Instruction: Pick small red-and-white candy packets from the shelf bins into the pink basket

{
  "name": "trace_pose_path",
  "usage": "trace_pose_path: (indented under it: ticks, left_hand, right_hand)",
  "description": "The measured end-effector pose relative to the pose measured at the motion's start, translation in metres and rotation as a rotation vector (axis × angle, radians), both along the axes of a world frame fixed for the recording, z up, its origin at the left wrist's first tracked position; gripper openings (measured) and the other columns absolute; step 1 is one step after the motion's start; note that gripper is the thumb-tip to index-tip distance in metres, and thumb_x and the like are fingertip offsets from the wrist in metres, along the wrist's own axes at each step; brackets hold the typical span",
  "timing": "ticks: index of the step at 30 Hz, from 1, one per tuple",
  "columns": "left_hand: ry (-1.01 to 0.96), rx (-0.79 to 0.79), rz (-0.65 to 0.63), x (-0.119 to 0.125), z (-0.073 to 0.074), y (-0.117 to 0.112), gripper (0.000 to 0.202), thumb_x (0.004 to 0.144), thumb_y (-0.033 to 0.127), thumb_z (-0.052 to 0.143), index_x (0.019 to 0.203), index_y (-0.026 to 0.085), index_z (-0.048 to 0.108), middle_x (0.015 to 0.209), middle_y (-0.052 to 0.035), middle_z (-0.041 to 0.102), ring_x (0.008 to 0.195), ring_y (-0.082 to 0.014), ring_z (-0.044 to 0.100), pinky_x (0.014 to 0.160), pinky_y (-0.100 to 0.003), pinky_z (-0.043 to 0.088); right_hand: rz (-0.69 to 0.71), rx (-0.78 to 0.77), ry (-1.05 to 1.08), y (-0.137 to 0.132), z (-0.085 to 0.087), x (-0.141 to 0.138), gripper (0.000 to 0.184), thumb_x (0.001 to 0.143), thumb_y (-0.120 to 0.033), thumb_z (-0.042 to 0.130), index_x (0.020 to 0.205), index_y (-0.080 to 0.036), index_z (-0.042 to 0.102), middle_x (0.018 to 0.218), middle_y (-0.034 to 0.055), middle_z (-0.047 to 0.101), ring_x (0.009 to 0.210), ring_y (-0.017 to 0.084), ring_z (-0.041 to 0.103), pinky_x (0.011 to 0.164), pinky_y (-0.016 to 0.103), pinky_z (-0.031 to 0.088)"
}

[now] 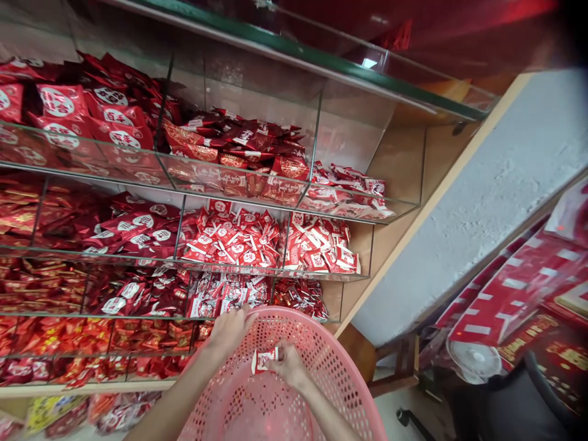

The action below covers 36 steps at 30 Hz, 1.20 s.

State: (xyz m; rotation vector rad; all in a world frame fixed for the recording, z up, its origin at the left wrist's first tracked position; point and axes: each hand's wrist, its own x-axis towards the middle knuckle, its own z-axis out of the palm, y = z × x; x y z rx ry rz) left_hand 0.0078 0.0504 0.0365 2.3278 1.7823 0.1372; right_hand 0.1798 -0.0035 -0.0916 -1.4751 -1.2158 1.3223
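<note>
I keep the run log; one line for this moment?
left hand: at basket rim | right hand: holds packet over basket | shelves: red packets

Single view, head-worn: faces forward and downward, with a sideways tilt. Tiered shelf unit of clear, green-edged glass: upper left to centre, seen from the front, upper tiers nearer. Round basket of pink perforated plastic: lower centre, close, seen into from above, cut by the bottom edge. Rough grey-white plaster wall: right of frame, seen obliquely.
</note>
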Motion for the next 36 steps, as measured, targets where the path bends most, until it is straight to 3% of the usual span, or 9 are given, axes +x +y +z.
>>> trace_pose_path:
  ticks: [6, 9, 13, 16, 19, 22, 27, 33, 36]
  left_hand:
    - [-0.007, 0.009, -0.005, 0.000, 0.003, -0.002, 0.054, 0.087, 0.050, 0.020, 0.113, 0.016, 0.052, 0.092, -0.0146, 0.064, 0.090, -0.0219, 0.060, 0.078, -0.031, 0.041]
    - [-0.007, 0.027, -0.012, 0.000, 0.004, -0.002, 0.054, 0.087, 0.050, 0.020, 0.114, 0.016, 0.052, 0.094, -0.0150, 0.064, 0.090, -0.0226, 0.060, 0.077, -0.032, 0.041]
    - [-0.021, 0.015, -0.006, 0.000, 0.003, 0.002, 0.052, 0.087, 0.051, 0.023, 0.115, 0.018, 0.052, 0.093, -0.0139, 0.064, 0.092, -0.0231, 0.059, 0.079, -0.032, 0.040]
    - [-0.040, 0.000, -0.003, 0.001, 0.001, 0.004, 0.051, 0.086, 0.051, 0.025, 0.116, 0.019, 0.052, 0.092, -0.0128, 0.064, 0.092, -0.0234, 0.059, 0.079, -0.033, 0.040]
    - [-0.049, 0.001, 0.008, 0.001, -0.001, 0.004, 0.051, 0.086, 0.050, 0.027, 0.119, 0.019, 0.050, 0.092, -0.0130, 0.064, 0.093, -0.0238, 0.059, 0.079, -0.033, 0.041]
    - [-0.058, 0.005, 0.012, 0.001, -0.002, 0.004, 0.050, 0.086, 0.049, 0.027, 0.120, 0.019, 0.049, 0.094, -0.0132, 0.064, 0.094, -0.0237, 0.058, 0.080, -0.033, 0.040]
    - [-0.051, 0.022, 0.002, 0.000, -0.004, 0.006, 0.049, 0.086, 0.048, 0.027, 0.117, 0.019, 0.051, 0.094, -0.0115, 0.065, 0.093, -0.0236, 0.058, 0.078, -0.032, 0.042]
    - [-0.024, 0.078, -0.037, -0.002, -0.006, 0.008, 0.048, 0.087, 0.045, 0.027, 0.115, 0.017, 0.053, 0.092, -0.0105, 0.065, 0.090, -0.0238, 0.059, 0.076, -0.033, 0.043]
    - [-0.025, 0.086, -0.045, -0.002, -0.007, 0.007, 0.048, 0.087, 0.046, 0.026, 0.116, 0.018, 0.052, 0.091, -0.0105, 0.065, 0.089, -0.0236, 0.059, 0.075, -0.032, 0.043]
  right_hand:
    - [-0.028, 0.077, -0.760, -0.011, 0.026, 0.003, 0.039, 0.064, -0.043, 0.062, 0.093, -0.017, 0.055, 0.080, 0.0070, 0.062, 0.076, 0.022, 0.058, 0.061, 0.028, 0.038]
    - [-0.072, 0.101, -0.887, -0.014, 0.057, 0.001, 0.043, 0.069, -0.046, 0.057, 0.099, -0.015, 0.056, 0.079, 0.0105, 0.063, 0.076, 0.025, 0.058, 0.060, 0.029, 0.037]
    - [-0.192, 0.394, -0.666, -0.019, 0.118, 0.007, 0.033, 0.080, -0.047, 0.044, 0.087, -0.019, 0.059, 0.065, 0.0029, 0.061, 0.060, 0.017, 0.055, 0.056, 0.025, 0.036]
    - [-0.379, 0.621, -0.545, -0.023, 0.173, 0.025, 0.030, 0.082, -0.044, 0.042, 0.086, -0.018, 0.057, 0.067, 0.0016, 0.060, 0.059, 0.014, 0.052, 0.057, 0.023, 0.037]
    - [-0.581, 0.781, -0.666, -0.017, 0.223, 0.052, 0.029, 0.082, -0.041, 0.043, 0.091, -0.017, 0.055, 0.075, 0.0039, 0.060, 0.065, 0.015, 0.052, 0.062, 0.025, 0.039]
    - [-0.699, 0.789, -1.013, 0.002, 0.257, 0.076, 0.029, 0.082, -0.040, 0.042, 0.095, -0.016, 0.053, 0.087, 0.0083, 0.062, 0.080, 0.020, 0.052, 0.071, 0.031, 0.039]
    - [-0.628, 0.413, -1.511, 0.035, 0.279, 0.088, 0.036, 0.081, -0.044, 0.042, 0.093, -0.012, 0.052, 0.086, 0.0158, 0.062, 0.089, 0.028, 0.053, 0.070, 0.035, 0.039]
    - [-0.547, 0.179, -1.568, 0.049, 0.287, 0.083, 0.036, 0.082, -0.042, 0.041, 0.097, -0.010, 0.051, 0.084, 0.0162, 0.064, 0.087, 0.029, 0.058, 0.067, 0.034, 0.041]
    - [-0.539, 0.174, -1.554, 0.047, 0.288, 0.085, 0.034, 0.081, -0.040, 0.042, 0.096, -0.011, 0.051, 0.084, 0.0156, 0.064, 0.087, 0.028, 0.059, 0.066, 0.032, 0.042]
